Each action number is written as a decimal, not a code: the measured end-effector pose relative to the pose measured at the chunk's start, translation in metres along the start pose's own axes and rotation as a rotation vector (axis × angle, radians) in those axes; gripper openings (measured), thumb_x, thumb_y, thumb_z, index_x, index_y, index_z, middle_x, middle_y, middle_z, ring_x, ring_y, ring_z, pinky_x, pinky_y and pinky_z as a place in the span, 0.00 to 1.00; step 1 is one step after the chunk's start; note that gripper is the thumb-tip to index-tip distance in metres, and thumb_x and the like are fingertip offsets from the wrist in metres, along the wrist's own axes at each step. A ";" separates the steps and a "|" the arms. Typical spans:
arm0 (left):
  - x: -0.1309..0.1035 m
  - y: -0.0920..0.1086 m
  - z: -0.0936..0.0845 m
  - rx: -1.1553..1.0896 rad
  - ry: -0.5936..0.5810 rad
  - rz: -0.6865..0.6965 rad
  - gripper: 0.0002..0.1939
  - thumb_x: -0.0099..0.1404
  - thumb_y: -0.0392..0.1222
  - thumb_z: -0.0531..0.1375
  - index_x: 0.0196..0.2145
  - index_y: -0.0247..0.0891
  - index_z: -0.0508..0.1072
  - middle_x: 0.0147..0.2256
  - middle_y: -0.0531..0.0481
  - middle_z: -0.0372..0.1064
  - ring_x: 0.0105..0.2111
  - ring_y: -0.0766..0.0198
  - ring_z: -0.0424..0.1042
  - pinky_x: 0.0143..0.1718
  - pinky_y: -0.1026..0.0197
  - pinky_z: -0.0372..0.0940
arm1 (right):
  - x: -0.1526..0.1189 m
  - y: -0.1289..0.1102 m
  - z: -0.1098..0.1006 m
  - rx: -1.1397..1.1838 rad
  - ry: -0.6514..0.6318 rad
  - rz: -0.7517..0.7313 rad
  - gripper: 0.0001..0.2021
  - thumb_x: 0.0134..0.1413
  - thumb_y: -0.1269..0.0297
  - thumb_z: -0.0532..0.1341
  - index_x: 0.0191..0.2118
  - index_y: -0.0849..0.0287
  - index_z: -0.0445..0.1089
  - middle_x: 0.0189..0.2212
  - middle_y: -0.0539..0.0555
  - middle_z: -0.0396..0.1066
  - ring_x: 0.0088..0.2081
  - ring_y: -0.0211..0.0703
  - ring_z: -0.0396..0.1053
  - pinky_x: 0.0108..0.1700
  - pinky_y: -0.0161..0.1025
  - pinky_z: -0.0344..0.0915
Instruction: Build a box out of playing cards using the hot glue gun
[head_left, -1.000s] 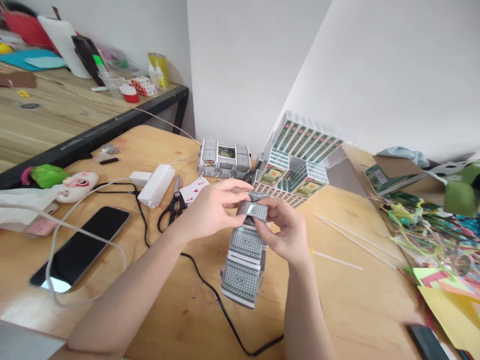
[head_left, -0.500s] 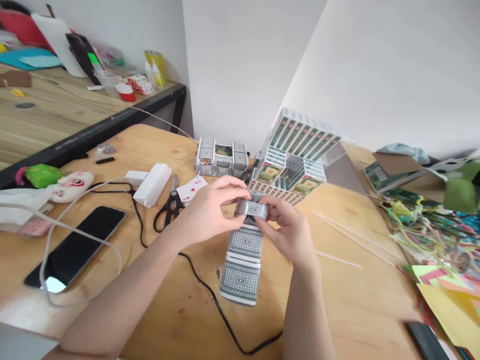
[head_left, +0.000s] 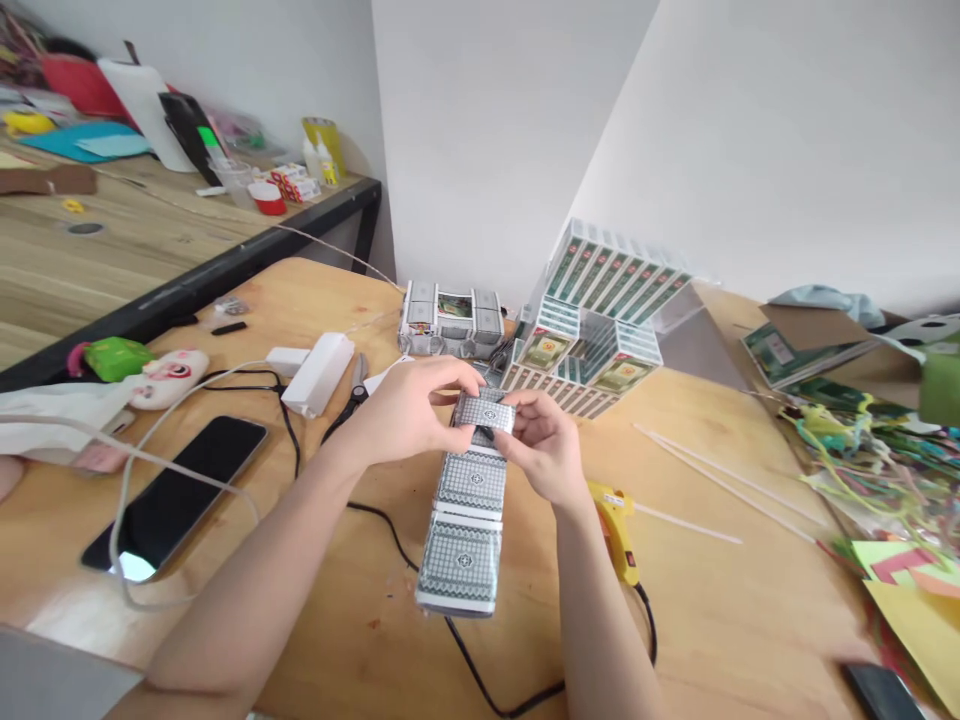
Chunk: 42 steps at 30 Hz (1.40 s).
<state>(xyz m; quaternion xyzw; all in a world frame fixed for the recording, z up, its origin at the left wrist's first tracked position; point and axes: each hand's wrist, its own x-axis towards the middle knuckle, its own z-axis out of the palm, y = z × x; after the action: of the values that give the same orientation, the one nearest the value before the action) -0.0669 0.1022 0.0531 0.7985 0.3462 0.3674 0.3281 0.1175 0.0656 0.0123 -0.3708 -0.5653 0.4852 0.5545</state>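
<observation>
My left hand (head_left: 401, 410) and my right hand (head_left: 544, 445) grip opposite ends of a bent playing card (head_left: 489, 412), back pattern up, with fingertips closed on its edges. It sits at the far end of a strip of playing cards (head_left: 461, 560) with grey-green patterned backs, which runs towards me. A dark gap shows beneath the bent card. What joins the cards is too small to tell. Behind my hands stands a box-like model (head_left: 455, 320) covered in playing cards. A yellow glue gun (head_left: 619, 535) lies right of my right forearm, partly hidden by it.
Stacked card boxes (head_left: 626, 360) stand behind the hands. Scissors (head_left: 356, 385), a white power adapter (head_left: 319, 375) and a phone (head_left: 176, 495) lie left. Clear glue sticks (head_left: 727, 475) and coloured paper (head_left: 919, 620) lie right. A black cable (head_left: 472, 655) crosses the front.
The view has shifted, and most things appear slightly further right. Both hands and the card strip have moved left together. The glue gun has come into sight. Both hands keep their grip.
</observation>
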 end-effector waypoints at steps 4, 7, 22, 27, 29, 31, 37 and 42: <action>0.002 -0.005 0.004 -0.007 0.007 -0.043 0.12 0.49 0.33 0.63 0.35 0.37 0.72 0.42 0.49 0.74 0.40 0.62 0.74 0.41 0.61 0.73 | 0.001 0.005 0.000 0.028 0.010 0.043 0.15 0.46 0.59 0.68 0.37 0.56 0.64 0.29 0.48 0.70 0.27 0.34 0.68 0.28 0.32 0.67; 0.002 -0.007 0.006 -0.029 0.005 -0.065 0.12 0.49 0.33 0.63 0.34 0.36 0.72 0.41 0.49 0.74 0.38 0.62 0.74 0.42 0.61 0.73 | 0.001 0.006 -0.002 0.042 0.000 0.076 0.16 0.46 0.59 0.68 0.37 0.56 0.64 0.29 0.48 0.70 0.28 0.34 0.69 0.29 0.32 0.67; 0.006 -0.017 0.001 0.005 -0.141 -0.042 0.10 0.58 0.41 0.63 0.39 0.40 0.77 0.48 0.47 0.72 0.48 0.59 0.70 0.49 0.56 0.68 | 0.003 -0.004 -0.021 0.025 -0.144 0.297 0.13 0.58 0.54 0.59 0.45 0.53 0.69 0.39 0.53 0.71 0.39 0.40 0.70 0.41 0.41 0.71; 0.004 -0.008 -0.002 0.187 -0.096 0.084 0.07 0.61 0.41 0.61 0.36 0.39 0.77 0.44 0.49 0.71 0.45 0.61 0.69 0.50 0.56 0.64 | 0.001 -0.017 -0.015 0.004 -0.241 0.239 0.18 0.53 0.62 0.64 0.50 0.53 0.63 0.38 0.52 0.71 0.38 0.40 0.70 0.44 0.42 0.69; 0.001 -0.002 -0.002 0.290 -0.067 0.101 0.07 0.60 0.41 0.61 0.37 0.40 0.77 0.42 0.49 0.70 0.45 0.60 0.67 0.50 0.55 0.63 | 0.000 -0.021 -0.013 0.010 -0.252 0.227 0.20 0.54 0.63 0.63 0.52 0.52 0.60 0.39 0.52 0.72 0.39 0.40 0.71 0.45 0.43 0.69; -0.002 0.003 -0.003 0.377 -0.056 0.109 0.10 0.59 0.40 0.62 0.40 0.41 0.77 0.40 0.49 0.68 0.45 0.59 0.66 0.49 0.55 0.63 | -0.001 -0.024 -0.011 0.025 -0.264 0.224 0.22 0.55 0.63 0.62 0.55 0.52 0.57 0.40 0.53 0.72 0.39 0.41 0.72 0.44 0.43 0.70; -0.006 0.009 -0.008 0.466 -0.158 0.051 0.10 0.60 0.42 0.60 0.40 0.43 0.76 0.37 0.53 0.69 0.37 0.63 0.69 0.39 0.60 0.63 | -0.007 -0.037 -0.009 -0.029 -0.206 0.236 0.22 0.58 0.63 0.58 0.57 0.52 0.56 0.40 0.53 0.73 0.36 0.39 0.73 0.41 0.42 0.72; -0.005 0.010 -0.011 0.596 -0.157 -0.035 0.07 0.59 0.44 0.59 0.33 0.43 0.76 0.33 0.52 0.70 0.33 0.61 0.69 0.33 0.59 0.61 | -0.020 -0.058 -0.044 -0.335 0.182 0.202 0.20 0.55 0.58 0.59 0.53 0.55 0.61 0.38 0.55 0.75 0.34 0.41 0.75 0.38 0.42 0.72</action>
<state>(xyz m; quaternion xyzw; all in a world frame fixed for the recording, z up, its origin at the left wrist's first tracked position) -0.0751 0.0953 0.0646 0.8793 0.4261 0.1811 0.1114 0.1706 0.0376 0.0592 -0.5548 -0.5458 0.4020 0.4823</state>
